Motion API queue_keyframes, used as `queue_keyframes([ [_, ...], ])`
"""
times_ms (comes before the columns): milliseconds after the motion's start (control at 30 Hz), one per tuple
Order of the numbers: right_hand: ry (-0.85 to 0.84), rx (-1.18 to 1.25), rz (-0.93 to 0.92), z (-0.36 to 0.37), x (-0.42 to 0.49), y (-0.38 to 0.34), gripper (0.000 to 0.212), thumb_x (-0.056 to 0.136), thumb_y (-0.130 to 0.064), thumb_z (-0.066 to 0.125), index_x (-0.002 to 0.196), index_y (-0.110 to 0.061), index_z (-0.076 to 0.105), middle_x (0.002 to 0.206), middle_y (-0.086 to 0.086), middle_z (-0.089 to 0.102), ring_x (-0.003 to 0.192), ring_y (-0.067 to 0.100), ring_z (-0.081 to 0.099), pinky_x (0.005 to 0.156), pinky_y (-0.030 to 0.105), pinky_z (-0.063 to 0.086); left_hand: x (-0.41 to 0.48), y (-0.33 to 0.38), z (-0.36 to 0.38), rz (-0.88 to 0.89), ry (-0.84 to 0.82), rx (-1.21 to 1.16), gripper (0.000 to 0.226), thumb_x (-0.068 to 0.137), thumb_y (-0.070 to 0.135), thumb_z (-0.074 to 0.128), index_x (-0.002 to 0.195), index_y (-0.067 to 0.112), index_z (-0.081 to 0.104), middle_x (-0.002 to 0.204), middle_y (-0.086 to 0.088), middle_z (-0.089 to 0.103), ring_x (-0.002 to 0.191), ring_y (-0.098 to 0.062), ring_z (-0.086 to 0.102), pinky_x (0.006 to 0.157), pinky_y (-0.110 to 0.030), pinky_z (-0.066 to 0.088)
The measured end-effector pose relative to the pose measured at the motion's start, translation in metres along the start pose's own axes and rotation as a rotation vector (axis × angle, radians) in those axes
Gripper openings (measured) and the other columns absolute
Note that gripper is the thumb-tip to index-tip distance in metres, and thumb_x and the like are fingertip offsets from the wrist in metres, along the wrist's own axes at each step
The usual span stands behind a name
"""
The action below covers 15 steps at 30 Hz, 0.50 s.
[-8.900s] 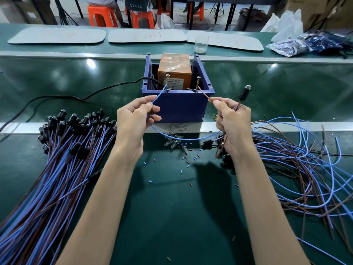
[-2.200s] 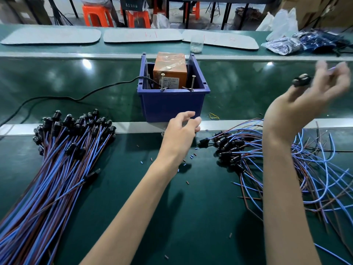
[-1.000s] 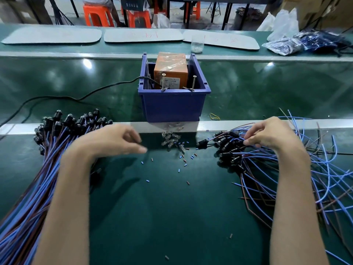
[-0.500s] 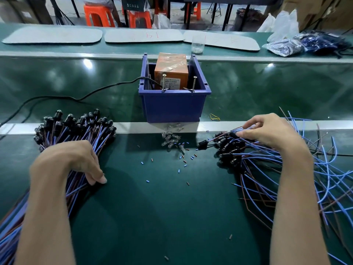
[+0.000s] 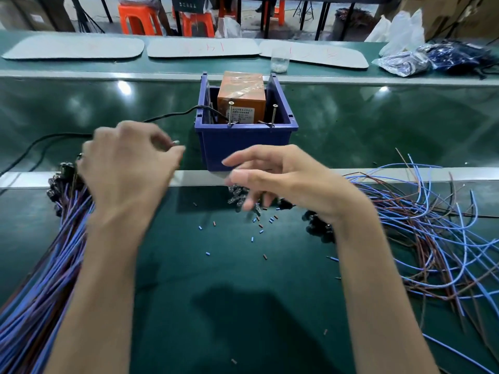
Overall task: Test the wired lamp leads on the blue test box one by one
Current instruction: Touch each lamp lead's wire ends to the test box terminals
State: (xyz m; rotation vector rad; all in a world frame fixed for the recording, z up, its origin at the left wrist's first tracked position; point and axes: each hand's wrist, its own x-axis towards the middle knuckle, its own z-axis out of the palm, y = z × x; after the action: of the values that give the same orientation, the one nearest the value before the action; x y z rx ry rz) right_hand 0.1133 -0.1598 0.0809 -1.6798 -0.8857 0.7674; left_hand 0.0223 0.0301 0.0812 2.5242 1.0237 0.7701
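Both hands have left the wire piles and risen in front of the blue plastic test box [image 5: 243, 141]. Under everything runs the dark green matte desk [image 5: 216, 292]. Left of the box lie the bundled blue-and-brown lamp leads [image 5: 54, 265]; right of it, the loose leads [image 5: 432, 233]. Orange plastic stools [image 5: 137, 20] stand beyond the box. The right hand [image 5: 286, 182] has its grip spread, holding nothing. The left hand [image 5: 127, 171] has its grip curled and blurred; whether it pinches anything I cannot tell.
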Motion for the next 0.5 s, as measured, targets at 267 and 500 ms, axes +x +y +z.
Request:
queue_keyframes([
  [267, 0.230, 0.938, 0.107, 0.038, 0.033, 0.008, 0.042, 0.093, -0.055, 0.048, 0.088, -0.017, 0.067, 0.080, -0.002, 0.067, 0.078, 0.012, 0.063, 0.074, 0.023, 0.049, -0.048, 0.062, 0.045, 0.370, 0.080, -0.426, 0.015, 0.079, 0.008, 0.062, 0.091, 0.006, 0.072, 0.082, -0.006, 0.056, 0.070, -0.018, 0.049, 0.066, -0.026, 0.036],
  [500, 0.522, 0.815, 0.011, 0.040, 0.033, 0.006, 0.039, 0.099, -0.038, 0.046, 0.077, -0.012, 0.064, 0.056, -0.003, 0.064, 0.049, 0.008, 0.058, 0.048, 0.017, 0.047, -0.077, 0.091, 0.045, -0.277, 0.125, -1.535, 0.011, 0.076, 0.010, 0.045, 0.071, 0.016, 0.052, 0.065, 0.009, 0.057, 0.064, -0.008, 0.054, 0.063, -0.015, 0.042],
])
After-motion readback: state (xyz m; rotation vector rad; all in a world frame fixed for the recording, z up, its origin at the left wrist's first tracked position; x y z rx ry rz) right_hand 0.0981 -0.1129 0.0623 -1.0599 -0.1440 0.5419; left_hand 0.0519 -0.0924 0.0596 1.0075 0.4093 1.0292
